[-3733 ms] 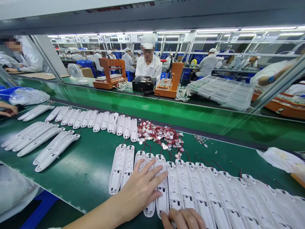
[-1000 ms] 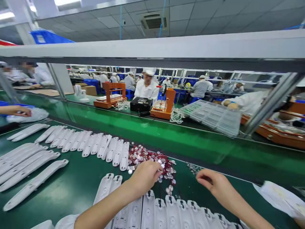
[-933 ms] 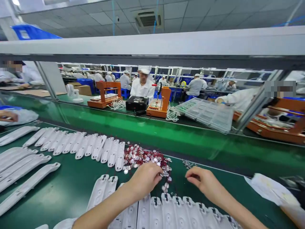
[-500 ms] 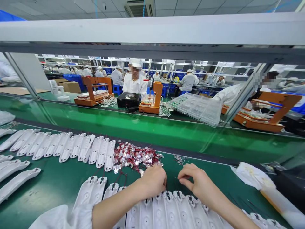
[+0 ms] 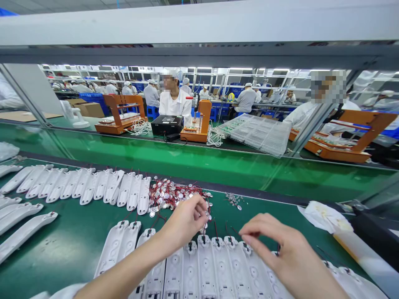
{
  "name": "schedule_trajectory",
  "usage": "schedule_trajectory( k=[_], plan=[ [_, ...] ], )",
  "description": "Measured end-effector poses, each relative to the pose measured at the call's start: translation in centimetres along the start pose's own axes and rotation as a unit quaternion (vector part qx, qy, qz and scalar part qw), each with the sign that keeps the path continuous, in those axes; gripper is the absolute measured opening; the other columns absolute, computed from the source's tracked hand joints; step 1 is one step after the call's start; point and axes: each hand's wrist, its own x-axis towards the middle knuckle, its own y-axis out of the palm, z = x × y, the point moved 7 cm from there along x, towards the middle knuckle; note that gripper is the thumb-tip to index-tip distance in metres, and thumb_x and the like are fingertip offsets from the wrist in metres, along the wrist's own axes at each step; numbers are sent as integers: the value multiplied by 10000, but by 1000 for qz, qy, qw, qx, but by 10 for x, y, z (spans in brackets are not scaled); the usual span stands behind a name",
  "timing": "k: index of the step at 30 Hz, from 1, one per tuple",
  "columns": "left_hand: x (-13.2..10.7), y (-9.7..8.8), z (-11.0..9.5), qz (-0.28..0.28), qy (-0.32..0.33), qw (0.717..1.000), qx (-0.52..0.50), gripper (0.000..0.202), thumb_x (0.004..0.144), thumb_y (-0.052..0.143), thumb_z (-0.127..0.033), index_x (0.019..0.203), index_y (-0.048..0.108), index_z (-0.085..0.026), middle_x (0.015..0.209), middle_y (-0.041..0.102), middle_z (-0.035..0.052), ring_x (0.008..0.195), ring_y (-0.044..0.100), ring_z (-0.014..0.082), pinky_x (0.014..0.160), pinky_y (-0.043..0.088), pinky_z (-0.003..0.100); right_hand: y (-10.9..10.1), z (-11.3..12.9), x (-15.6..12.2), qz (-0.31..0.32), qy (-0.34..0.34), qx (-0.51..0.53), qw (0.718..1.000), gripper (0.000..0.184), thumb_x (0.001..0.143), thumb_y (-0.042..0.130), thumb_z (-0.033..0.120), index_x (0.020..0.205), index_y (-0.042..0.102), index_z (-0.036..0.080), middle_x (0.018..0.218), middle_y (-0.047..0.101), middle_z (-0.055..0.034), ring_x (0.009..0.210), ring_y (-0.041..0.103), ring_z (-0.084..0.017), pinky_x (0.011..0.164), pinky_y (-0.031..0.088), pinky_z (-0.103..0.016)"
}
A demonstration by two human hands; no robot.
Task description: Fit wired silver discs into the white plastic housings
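Note:
My left hand (image 5: 187, 216) is closed over the far ends of the white plastic shells (image 5: 205, 265), with a small silver disc (image 5: 206, 214) at its fingertips. Behind it lies a pile of silver discs with red wires (image 5: 168, 193). My right hand (image 5: 277, 243) has its thumb and index tips together above the end of another shell; whatever they pinch is too small to make out. Short dark and red wires (image 5: 215, 228) stick up from the shell ends between my hands.
Another row of white shells (image 5: 102, 185) lies at the left. Tiny metal bits (image 5: 232, 199) sit beyond my right hand, and a crumpled white cloth (image 5: 326, 216) is at the right. Beyond the green partition (image 5: 187, 162), co-workers sit near orange fixtures (image 5: 199, 124).
My left hand has lifted and turned, showing its curled fingers. My right hand has come nearer, its thumb and index tips drawing together. A disc now lies beside the tiny metal bits.

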Motion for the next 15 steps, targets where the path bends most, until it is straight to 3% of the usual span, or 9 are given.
schedule_trajectory(
  k=[2,5,7,11,15],
  plan=[
    [-23,-7,1,-30,7,991,-128,235,777,476,-112,976,589,-169,784,577,18,679,546,114,500,455,164,12,23,-10,-20,-31,15,999,139,824,487,243,716,574,246,634,582,24,581,564,-104,496,472,-186],
    [-58,-6,7,-45,-11,945,-324,182,760,527,-258,831,673,-178,776,573,36,590,538,112,391,446,159,38,48,-25,-55,-54,24,997,93,816,488,173,790,562,223,667,590,17,591,570,-96,511,482,-177],
    [-80,-2,15,-51,-37,926,-373,190,737,560,-315,773,687,-178,742,602,36,517,532,98,366,450,155,55,58,-34,-73,-54,27,996,86,805,504,152,845,556,208,720,602,-4,644,582,-109,554,495,-194],
    [-116,-2,27,-68,-48,940,-330,194,794,506,-307,826,665,-199,674,637,6,391,510,62,359,436,130,82,77,-46,-91,-67,37,993,124,791,532,133,895,541,199,764,599,-12,706,571,-118,607,491,-217],
    [-145,-10,31,-102,2,974,-200,137,841,466,-230,846,602,-214,643,636,-30,365,508,52,379,417,118,98,93,-52,-70,-78,49,993,134,797,504,103,894,537,189,752,591,-13,684,542,-113,588,473,-221]
  ],
)
